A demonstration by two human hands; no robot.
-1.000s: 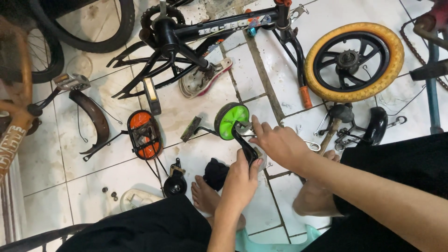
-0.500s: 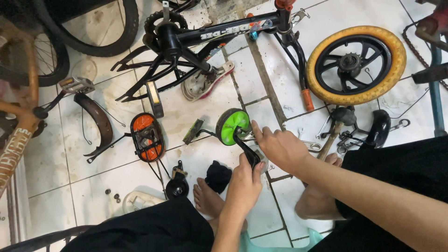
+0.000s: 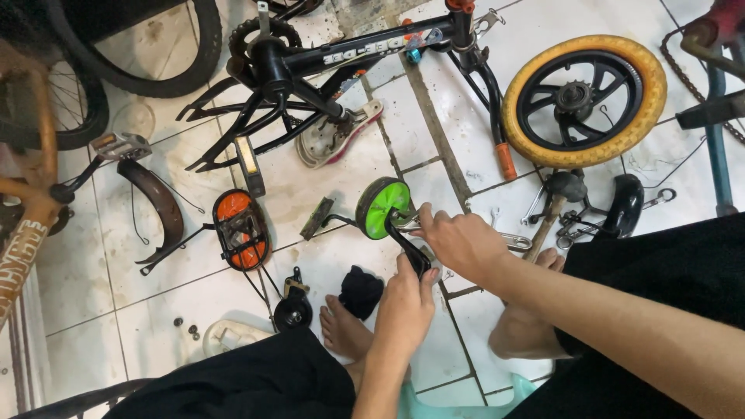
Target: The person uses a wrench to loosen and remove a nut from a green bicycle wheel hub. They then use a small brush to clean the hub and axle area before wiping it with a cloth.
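Gripping the black bracket of the green training wheel, left hand and right hand close around it.

I sit over a floor of white tiles, smudged with grey dirt, the dark grout lines running slantwise across it. Far ahead lies a black bicycle frame on its side, and to the far right a yellow-tyred wheel with black spokes lies flat. At far left stand a black tyre and a rusty orange frame. Nearer on the left lie a curved brown mudguard and an orange pedal. A blue tube stands at the right edge. The light is even and soft.
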